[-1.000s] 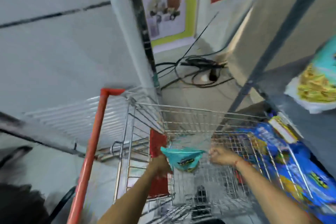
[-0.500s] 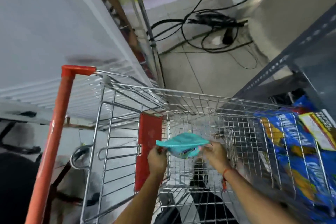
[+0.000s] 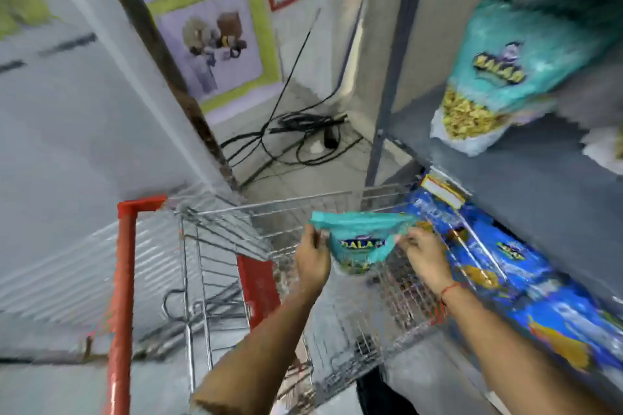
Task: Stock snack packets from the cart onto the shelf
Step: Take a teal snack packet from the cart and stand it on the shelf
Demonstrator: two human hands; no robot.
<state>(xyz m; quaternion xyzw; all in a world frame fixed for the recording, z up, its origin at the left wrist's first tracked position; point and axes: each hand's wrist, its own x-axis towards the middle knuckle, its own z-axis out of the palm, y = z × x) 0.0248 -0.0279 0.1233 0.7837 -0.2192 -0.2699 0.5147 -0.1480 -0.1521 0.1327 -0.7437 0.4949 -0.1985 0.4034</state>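
Observation:
I hold a teal snack packet (image 3: 360, 239) above the wire cart (image 3: 215, 236) by its top corners. My left hand (image 3: 312, 254) pinches the left corner and my right hand (image 3: 424, 254) pinches the right one. The packet hangs upright over the cart's basket. On the grey metal shelf (image 3: 526, 162) at the right stands another teal packet (image 3: 505, 77) of the same kind. Blue snack packets (image 3: 512, 273) lie on the shelf level below, close to my right forearm.
The cart has a red handle bar (image 3: 123, 296) at the left and a red flap (image 3: 258, 283) inside. A tangle of black cables (image 3: 293, 138) lies on the tiled floor beyond it. A white wall with posters (image 3: 212, 44) rises at the left and back.
The view has tilted up from the cart toward the shelf. Both hands have lifted the teal packet higher and to the right, nearer the shelf.

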